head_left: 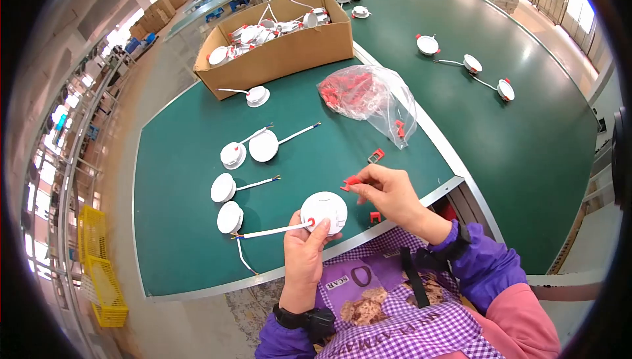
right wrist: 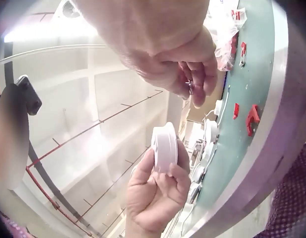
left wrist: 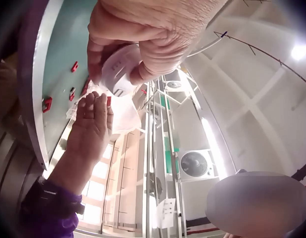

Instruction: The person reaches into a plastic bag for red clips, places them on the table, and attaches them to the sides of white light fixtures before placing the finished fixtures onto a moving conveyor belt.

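My left hand (head_left: 304,254) grips a round white downlight (head_left: 325,211) by its edge, thumb on the back face near a red grommet. A white cable (head_left: 276,230) runs from that lamp to the left, its bared wire ends showing. To the right of the lamp, my right hand (head_left: 390,192) pinches a small red clip (head_left: 351,182) between thumb and fingers, apart from the lamp. In the right wrist view a bit of metal (right wrist: 189,87) shows between those fingertips. Loose red clips lie by the right hand, one beyond it (head_left: 376,155) and one near the table edge (head_left: 375,217).
Several white downlights (head_left: 264,146) with cables lie on the left of the green table (head_left: 178,227). A cardboard box (head_left: 283,48) full of lamps stands at the back. Beside it lies a clear bag of red clips (head_left: 359,92). More lamps sit on the green belt (head_left: 526,142) at right.
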Motion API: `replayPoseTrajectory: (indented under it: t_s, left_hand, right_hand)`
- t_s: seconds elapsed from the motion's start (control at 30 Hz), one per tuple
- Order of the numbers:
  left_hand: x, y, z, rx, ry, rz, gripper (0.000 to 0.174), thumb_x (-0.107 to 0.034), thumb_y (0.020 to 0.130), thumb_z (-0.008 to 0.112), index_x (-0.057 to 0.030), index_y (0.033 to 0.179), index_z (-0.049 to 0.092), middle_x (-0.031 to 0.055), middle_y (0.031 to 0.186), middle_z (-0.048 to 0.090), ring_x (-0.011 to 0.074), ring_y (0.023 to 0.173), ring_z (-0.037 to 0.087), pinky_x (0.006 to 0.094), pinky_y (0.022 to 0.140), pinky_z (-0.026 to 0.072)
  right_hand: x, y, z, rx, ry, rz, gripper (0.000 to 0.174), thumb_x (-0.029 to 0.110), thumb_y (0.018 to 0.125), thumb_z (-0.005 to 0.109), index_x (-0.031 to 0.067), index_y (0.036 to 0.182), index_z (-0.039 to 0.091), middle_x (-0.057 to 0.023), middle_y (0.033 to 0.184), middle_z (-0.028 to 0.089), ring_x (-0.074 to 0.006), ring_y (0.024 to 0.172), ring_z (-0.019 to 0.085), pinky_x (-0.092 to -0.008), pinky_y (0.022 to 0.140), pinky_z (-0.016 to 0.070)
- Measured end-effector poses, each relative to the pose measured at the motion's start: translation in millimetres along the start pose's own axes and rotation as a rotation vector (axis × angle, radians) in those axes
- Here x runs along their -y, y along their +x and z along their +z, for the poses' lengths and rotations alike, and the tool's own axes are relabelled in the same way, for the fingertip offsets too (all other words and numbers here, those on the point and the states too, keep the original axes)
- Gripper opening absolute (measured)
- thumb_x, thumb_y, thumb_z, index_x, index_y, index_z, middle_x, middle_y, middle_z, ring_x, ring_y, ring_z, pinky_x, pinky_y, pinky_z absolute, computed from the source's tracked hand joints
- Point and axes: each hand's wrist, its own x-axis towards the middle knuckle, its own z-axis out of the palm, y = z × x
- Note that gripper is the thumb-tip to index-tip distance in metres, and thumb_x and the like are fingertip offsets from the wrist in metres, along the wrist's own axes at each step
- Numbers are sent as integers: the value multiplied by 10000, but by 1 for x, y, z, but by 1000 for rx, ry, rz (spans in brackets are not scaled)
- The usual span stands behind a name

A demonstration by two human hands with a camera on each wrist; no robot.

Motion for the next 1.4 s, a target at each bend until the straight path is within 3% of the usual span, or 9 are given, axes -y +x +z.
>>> replayPoseTrajectory:
  t_s: [0.07, 0.1, 0.13, 0.23, 0.4, 0.5, 0.57, 1.37, 1.4]
  left_hand:
    - [3, -1, 2, -35, 51, 77, 267, -29, 848, 585, -12, 1089, 471, 91, 1018, 603, 166, 872, 617, 285, 674, 542]
    - [3, -2, 2, -36, 50, 75, 267, -29, 848, 585, -12, 1089, 471, 91, 1018, 603, 166, 872, 617, 285, 674, 542]
    - [3, -2, 2, -40, 70, 94, 273, -28, 845, 590, -6, 1089, 470, 90, 1015, 600, 161, 871, 615, 277, 669, 540]
    - [6, -3, 3, -46, 143, 145, 279, -23, 838, 600, 6, 1084, 470, 86, 1004, 594, 146, 867, 606, 259, 671, 531]
    - [11, -5, -1, -73, 252, 185, 279, -1, 829, 608, 20, 1073, 473, 82, 989, 584, 120, 865, 586, 240, 721, 501]
    - [14, -4, 3, -72, 268, 226, 257, 3, 822, 606, 5, 1056, 498, 49, 931, 591, 80, 774, 567, 203, 612, 464]
    - [13, -4, 3, -41, 290, 188, 294, 19, 830, 594, 31, 1095, 468, 89, 1002, 578, 122, 895, 576, 251, 786, 481]
    - [4, 2, 6, 71, 670, 336, 306, -26, 796, 647, -1, 1087, 555, 52, 899, 605, 87, 800, 551, 216, 691, 444]
    - [3, 1, 5, 96, 661, 343, 306, -26, 796, 647, -1, 1087, 555, 52, 899, 605, 87, 800, 551, 216, 691, 444]
  right_hand:
    - [13, -9, 8, -16, -229, -14, 101, 72, 858, 603, -11, 901, 564, -61, 716, 610, -83, 641, 604, -221, 519, 456]
    - [17, -12, 12, -20, -248, -13, 117, 98, 844, 600, -6, 885, 565, -124, 731, 615, -185, 618, 623, -283, 520, 464]
    - [14, -15, 15, -20, -248, -13, 117, 98, 844, 600, -6, 885, 565, -124, 731, 615, -185, 618, 623, -283, 520, 464]
    - [4, -19, 19, -92, -559, -390, 141, 136, 811, 625, 30, 890, 575, -134, 740, 592, -328, 647, 583, -374, 527, 458]
    - [9, -23, 24, -144, -680, -455, 131, 102, 789, 629, 42, 895, 582, -100, 711, 550, -292, 622, 573, -368, 530, 457]
    - [11, -26, 25, -161, -698, -514, 141, 81, 770, 635, 48, 899, 592, -87, 709, 541, -270, 622, 574, -360, 533, 458]
    - [13, -27, 23, -154, -690, -530, 151, 71, 762, 638, 48, 905, 595, -84, 712, 544, -260, 626, 577, -356, 533, 460]
    - [9, -32, 17, -67, -566, -464, 135, 5, 759, 607, 15, 885, 559, -112, 763, 599, -279, 655, 605, -336, 558, 481]
    - [8, -31, 17, -16, -438, -348, 140, 15, 763, 615, 17, 891, 558, -116, 759, 597, -270, 646, 601, -331, 561, 477]
